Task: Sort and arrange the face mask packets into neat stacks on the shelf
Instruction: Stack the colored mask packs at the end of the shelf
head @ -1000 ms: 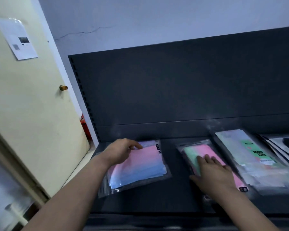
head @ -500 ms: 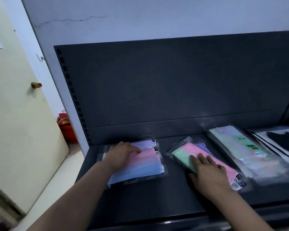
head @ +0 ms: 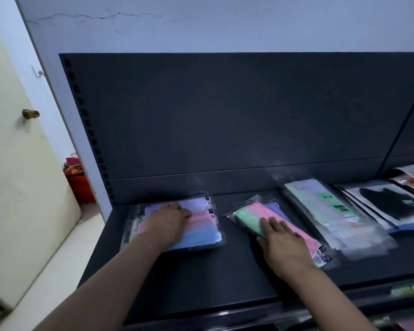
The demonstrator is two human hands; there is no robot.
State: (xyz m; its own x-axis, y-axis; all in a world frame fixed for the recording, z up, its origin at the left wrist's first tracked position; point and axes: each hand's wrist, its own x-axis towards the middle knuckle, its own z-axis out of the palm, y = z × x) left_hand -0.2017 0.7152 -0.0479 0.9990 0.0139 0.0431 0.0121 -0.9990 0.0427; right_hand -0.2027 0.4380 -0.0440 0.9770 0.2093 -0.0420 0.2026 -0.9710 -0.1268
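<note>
The left hand (head: 167, 223) lies flat, fingers relaxed, on the pink-blue packets (head: 196, 235) at the left end of the shelf (head: 201, 275). The right hand (head: 285, 244) presses flat on a skewed pink-green packet (head: 253, 210), just beside the green-labelled packets (head: 330, 206).

A cream door (head: 14, 187) fills the left edge of the frame, with a brass knob (head: 30, 113) at mid-height. Beside it, a pale wall (head: 225, 32) runs across the top, marked by a thin crack (head: 101, 16) at upper left and a small metal hook (head: 37, 72) lower down. Red packages (head: 78, 185) sit at middle left on the light floor (head: 65, 254).
</note>
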